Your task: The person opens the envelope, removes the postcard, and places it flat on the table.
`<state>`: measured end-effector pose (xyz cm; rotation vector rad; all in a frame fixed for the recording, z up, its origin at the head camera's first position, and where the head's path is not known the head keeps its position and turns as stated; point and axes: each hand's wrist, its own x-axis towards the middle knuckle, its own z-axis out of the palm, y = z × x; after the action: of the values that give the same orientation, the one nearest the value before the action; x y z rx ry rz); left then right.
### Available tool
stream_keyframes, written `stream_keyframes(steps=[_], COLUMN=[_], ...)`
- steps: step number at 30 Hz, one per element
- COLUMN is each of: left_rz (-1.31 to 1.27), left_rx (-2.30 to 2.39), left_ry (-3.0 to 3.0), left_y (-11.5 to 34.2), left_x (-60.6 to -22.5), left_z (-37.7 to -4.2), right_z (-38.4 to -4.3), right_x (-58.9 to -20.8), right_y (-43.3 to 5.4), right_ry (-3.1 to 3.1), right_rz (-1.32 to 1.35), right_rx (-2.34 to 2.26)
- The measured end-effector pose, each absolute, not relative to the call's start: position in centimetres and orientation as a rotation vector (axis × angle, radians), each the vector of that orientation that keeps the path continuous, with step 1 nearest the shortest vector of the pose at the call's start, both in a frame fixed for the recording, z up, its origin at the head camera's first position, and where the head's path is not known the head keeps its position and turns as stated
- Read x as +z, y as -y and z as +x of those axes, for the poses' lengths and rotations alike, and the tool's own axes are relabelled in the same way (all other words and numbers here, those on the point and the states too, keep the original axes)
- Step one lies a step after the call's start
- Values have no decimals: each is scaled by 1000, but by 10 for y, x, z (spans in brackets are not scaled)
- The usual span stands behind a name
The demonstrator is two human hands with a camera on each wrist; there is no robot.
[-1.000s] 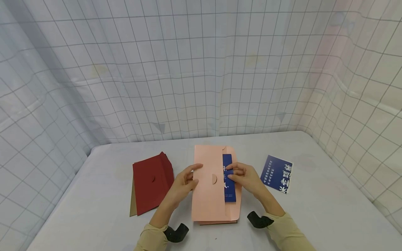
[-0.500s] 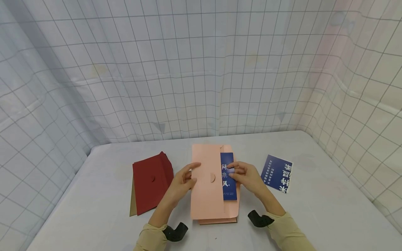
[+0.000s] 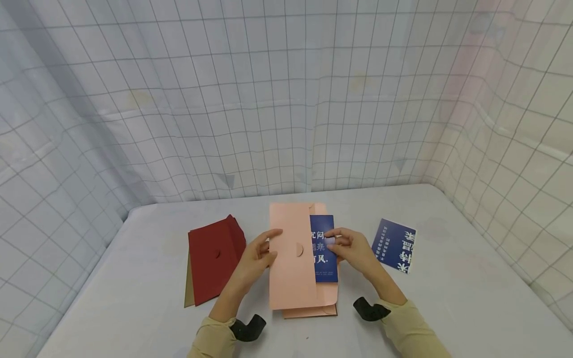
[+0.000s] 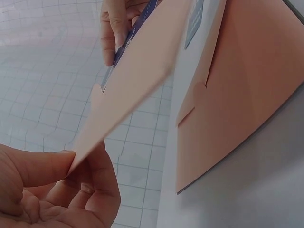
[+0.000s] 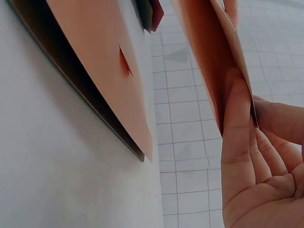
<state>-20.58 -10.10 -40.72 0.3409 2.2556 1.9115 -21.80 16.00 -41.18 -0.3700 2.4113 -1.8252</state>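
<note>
My left hand (image 3: pixel 254 254) pinches the left edge of a pink envelope (image 3: pixel 291 283) between thumb and fingers, just above the table. From the envelope's right side sticks a blue card (image 3: pixel 326 271) with white characters, its left part hidden inside. My right hand (image 3: pixel 358 251) pinches the card's right edge, thumb in front and a finger behind, by the envelope's flap. In the left wrist view the envelope (image 4: pixel 133 80) stands tilted, clear of another pink envelope (image 4: pixel 228 118) lying flat underneath. The right wrist view has my right hand (image 5: pixel 259 175) at the thin edge.
Red envelopes (image 3: pixel 207 271) lie stacked on the left, an olive-gold one (image 3: pixel 189 286) showing beneath. A second blue card (image 3: pixel 395 244) lies at the right on the white table (image 3: pixel 470 298). Behind hangs a white curtain (image 3: pixel 250 114) with a grid pattern.
The pink envelope has shifted left and slightly up with my left hand. More of the blue card shows outside it, while my right hand has stayed almost in place.
</note>
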Motion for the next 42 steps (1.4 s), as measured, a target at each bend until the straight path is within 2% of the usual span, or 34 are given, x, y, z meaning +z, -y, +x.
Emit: stream_keyframes(steps=[42], left_rz=[334], left_rx=[1937], left_ry=[-2260], left_y=[107], left_x=[-405], left_z=[-207], right_z=[-220], right_x=[-412], right_y=[-163], right_ry=[-2483], right_rz=[-289], right_rx=[-1792])
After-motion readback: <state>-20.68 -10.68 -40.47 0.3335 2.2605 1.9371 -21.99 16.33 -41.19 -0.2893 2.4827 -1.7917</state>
